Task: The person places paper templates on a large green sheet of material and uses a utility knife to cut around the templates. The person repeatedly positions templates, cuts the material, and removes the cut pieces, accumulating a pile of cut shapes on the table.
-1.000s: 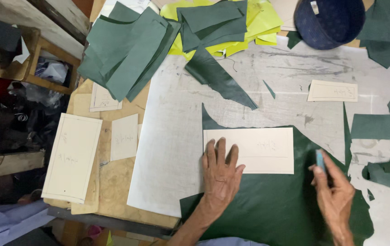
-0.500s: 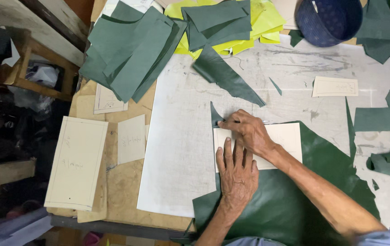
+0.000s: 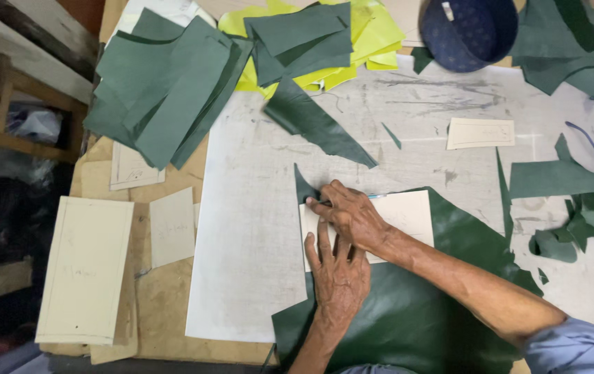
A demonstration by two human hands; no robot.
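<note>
Since a second ago the right hand (image 3: 352,216) has been carried from the right edge of the cream card template (image 3: 408,215) across to its top-left corner; the small blue marking tool seen upright in it then is now laid low, only a thin tip showing at the corner; from this it is judged that tracing along the template's edge onto the dark green leather sheet (image 3: 408,318) is being begun at that corner. The left hand (image 3: 338,273) has been kept almost where it was, on the template's lower-left part.

The right forearm is laid diagonally over the template from its lower right, wrist bent, fingers curled shut around the tool with the knuckles raised; the left hand is pressed flat, fingers spread and pointing away from the body, nothing gripped, the template pinned to the leather under it.

The template lies on the leather's upper-left part; a green triangular offcut (image 3: 318,125) lies above the template, apart from it; a smaller cream card (image 3: 481,133) lies above and right of it.
</note>
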